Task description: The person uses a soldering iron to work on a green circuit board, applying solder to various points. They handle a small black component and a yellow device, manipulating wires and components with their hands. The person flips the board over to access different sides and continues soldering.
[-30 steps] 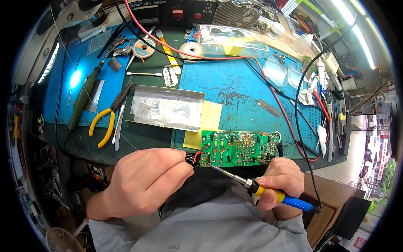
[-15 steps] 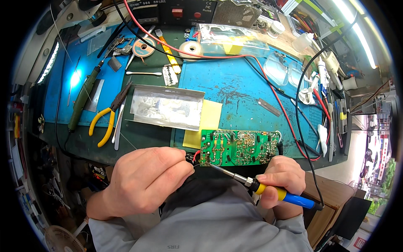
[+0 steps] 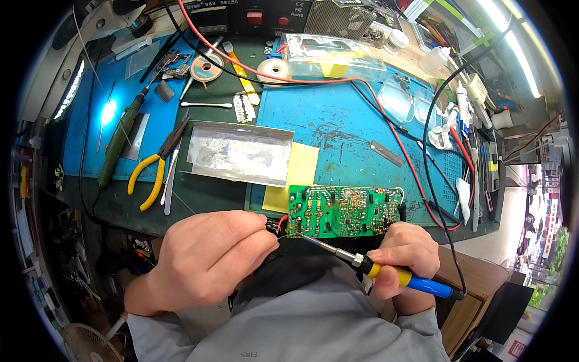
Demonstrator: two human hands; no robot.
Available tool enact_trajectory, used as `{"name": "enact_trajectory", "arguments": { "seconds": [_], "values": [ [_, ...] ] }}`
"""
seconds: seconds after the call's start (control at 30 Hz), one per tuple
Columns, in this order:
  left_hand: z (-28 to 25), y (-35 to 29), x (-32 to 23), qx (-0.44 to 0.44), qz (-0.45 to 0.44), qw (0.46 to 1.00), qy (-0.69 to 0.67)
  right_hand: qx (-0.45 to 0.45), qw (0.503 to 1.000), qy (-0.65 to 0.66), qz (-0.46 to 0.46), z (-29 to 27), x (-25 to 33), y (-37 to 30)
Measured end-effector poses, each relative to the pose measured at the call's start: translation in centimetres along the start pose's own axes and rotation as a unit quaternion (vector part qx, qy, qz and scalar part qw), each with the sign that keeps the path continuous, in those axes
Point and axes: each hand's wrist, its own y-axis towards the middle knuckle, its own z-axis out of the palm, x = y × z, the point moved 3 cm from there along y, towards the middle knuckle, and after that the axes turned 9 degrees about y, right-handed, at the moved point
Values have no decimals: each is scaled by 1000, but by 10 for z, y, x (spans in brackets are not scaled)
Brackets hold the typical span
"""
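Observation:
A green circuit board (image 3: pixel 344 211) sits at the mat's near edge, its component and solder side facing up. My right hand (image 3: pixel 407 256) is closed around a yellow and blue soldering iron (image 3: pixel 389 276). Its metal tip meets or nearly meets the board's lower left corner. In a pinch, my left hand (image 3: pixel 214 259) holds thin solder wire (image 3: pixel 286 236), the end reaching toward that same corner. Red and black leads (image 3: pixel 281 223) come off the board's left side beside my left fingertips. How the board is supported underneath is hidden.
Behind the board lie an open metal case (image 3: pixel 238 154) and a yellow paper (image 3: pixel 303 163). Yellow-handled pliers (image 3: pixel 158 166), tweezers (image 3: pixel 170 184) and a green rotary tool (image 3: pixel 120 142) rest at left. The iron's black cable (image 3: pixel 429 127) arches along the right; a red cable (image 3: pixel 395 130) crosses the blue mat (image 3: pixel 338 120).

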Motion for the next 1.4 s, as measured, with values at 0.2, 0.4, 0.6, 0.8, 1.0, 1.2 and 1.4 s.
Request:
{"name": "enact_trajectory", "arguments": {
  "seconds": [0.2, 0.4, 0.6, 0.8, 1.0, 1.2, 1.4],
  "values": [
    [0, -3, 1, -6, -6, 1000, -1, 2, 1000, -3, -7, 0, 1, -1],
    [1, -4, 3, -20, 9, 1000, 2, -1, 1000, 4, -19, 1, 0, 0],
    [0, -4, 2, -4, -10, 1000, -4, -2, 1000, -12, -19, 4, 6, 3],
    [1, -4, 4, -29, 13, 999, -8, -8, 999, -17, 35, 2, 9, 2],
    [3, -4, 4, -39, 14, 999, -4, -1, 1000, -10, 19, 3, 8, 3],
    [0, -5, 2, -9, -8, 1000, -6, 7, 1000, -7, 19, 2, 8, 3],
    [3, -4, 4, -40, 12, 999, -3, -9, 999, -14, 47, 2, 10, 2]
  ]
}}
